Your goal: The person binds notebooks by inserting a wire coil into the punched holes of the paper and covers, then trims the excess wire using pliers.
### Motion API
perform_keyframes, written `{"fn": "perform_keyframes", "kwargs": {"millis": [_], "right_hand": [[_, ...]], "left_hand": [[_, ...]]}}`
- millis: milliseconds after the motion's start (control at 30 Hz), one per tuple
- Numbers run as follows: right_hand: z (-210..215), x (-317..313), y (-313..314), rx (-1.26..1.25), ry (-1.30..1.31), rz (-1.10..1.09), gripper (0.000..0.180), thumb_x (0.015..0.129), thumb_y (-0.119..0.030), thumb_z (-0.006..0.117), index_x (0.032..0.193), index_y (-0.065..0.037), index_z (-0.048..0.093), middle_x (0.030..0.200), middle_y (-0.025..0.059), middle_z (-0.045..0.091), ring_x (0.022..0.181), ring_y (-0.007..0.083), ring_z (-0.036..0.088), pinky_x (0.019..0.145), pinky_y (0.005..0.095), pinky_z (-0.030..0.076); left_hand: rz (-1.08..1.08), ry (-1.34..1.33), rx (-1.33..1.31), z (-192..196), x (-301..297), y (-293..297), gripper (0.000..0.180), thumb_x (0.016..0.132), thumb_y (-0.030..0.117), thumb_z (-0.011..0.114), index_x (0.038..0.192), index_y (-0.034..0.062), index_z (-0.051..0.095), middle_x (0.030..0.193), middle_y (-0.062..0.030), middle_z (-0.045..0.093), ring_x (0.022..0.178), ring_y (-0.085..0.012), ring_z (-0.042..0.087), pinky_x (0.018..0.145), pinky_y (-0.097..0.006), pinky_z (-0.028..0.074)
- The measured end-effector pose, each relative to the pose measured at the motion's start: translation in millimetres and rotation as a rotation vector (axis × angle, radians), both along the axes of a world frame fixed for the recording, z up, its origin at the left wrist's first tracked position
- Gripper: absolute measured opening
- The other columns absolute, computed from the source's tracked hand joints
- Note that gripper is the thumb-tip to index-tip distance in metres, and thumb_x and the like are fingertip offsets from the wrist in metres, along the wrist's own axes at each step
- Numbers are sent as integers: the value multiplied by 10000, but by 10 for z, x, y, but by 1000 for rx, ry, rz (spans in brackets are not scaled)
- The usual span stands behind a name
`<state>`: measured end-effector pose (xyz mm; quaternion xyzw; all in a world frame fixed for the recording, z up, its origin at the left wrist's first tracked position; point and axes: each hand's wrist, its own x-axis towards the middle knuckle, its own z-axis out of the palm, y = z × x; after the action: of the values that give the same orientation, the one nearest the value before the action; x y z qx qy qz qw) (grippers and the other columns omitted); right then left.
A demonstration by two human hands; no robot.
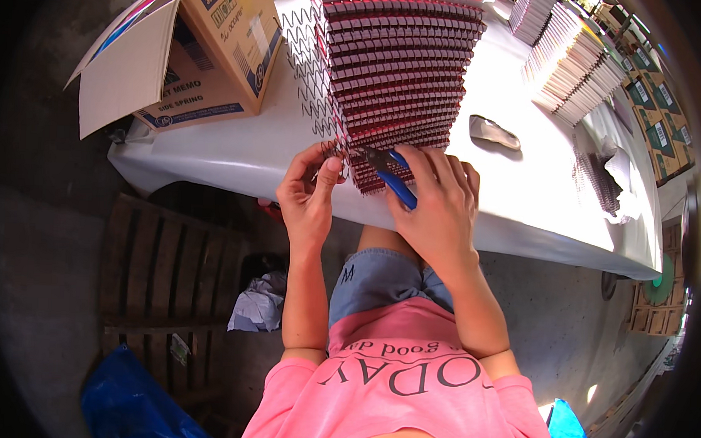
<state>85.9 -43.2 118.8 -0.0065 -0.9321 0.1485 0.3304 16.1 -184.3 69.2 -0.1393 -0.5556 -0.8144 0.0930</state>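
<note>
A tall stack of spiral notebooks (402, 74) stands at the front of the table, its bound edges facing me. Loose ends of the dark wire coils (313, 86) stick out from its left side. Low at the stack's left corner, my left hand (309, 194) pinches the end of one wire coil between thumb and fingers. Blue-handled wire cutters (402, 191) are gripped in my right hand (442, 207). Their jaws point left, close to that coil and my left fingertips. Whether the jaws touch the wire I cannot tell.
An opened cardboard box (216, 75) sits left on the white-covered table (214, 159). Right of the stack lies a small dark-rimmed oval object (494, 134). More notebook stacks (568, 72) stand farther right, near crumpled wrapping (618, 182). A wooden slatted bench (160, 259) is at lower left.
</note>
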Motion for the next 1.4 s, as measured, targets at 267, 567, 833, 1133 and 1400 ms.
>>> {"fn": "perform_keyframes", "kwargs": {"millis": [267, 567, 833, 1133, 1400], "right_hand": [[41, -47, -58, -44, -106, 25, 403, 647, -139, 738, 1026, -107, 607, 916, 49, 592, 854, 242, 609, 739, 398, 451], [27, 11, 99, -191, -160, 94, 444, 654, -140, 747, 1077, -126, 614, 925, 39, 617, 864, 260, 611, 797, 397, 448], [117, 1, 35, 5, -37, 16, 513, 643, -177, 764, 1125, -140, 590, 1014, 20, 560, 953, 217, 542, 833, 419, 376], [161, -52, -90, -27, -58, 33, 375, 691, -131, 717, 1049, -109, 607, 889, 52, 602, 798, 267, 627, 695, 397, 484], [90, -49, 75, -211, -125, 141, 408, 660, -104, 731, 1052, -109, 618, 838, 45, 608, 736, 264, 635, 669, 399, 504]], "left_hand": [[-30, 39, -11, -29, 4, -15, 276, 881, 139, 665, 1086, -37, 607, 929, -89, 664, 755, -110, 580, 677, -248, 476], [-480, -436, 747, -201, 4, -145, 282, 941, 185, 553, 1125, -29, 541, 1048, -123, 590, 913, -186, 577, 710, -265, 501], [-324, -423, 655, 192, 54, -45, 209, 943, 154, 543, 1092, 6, 551, 1094, -138, 586, 923, -179, 581, 773, -256, 526], [-45, -210, 239, 230, 3, 88, 254, 887, 174, 664, 1071, 11, 602, 916, -56, 651, 661, -31, 499, 512, -174, 356], [-4, -30, 67, 246, 12, 86, 394, 880, 173, 671, 1221, 11, 561, 913, -31, 627, 743, -64, 547, 518, -199, 368]]}}
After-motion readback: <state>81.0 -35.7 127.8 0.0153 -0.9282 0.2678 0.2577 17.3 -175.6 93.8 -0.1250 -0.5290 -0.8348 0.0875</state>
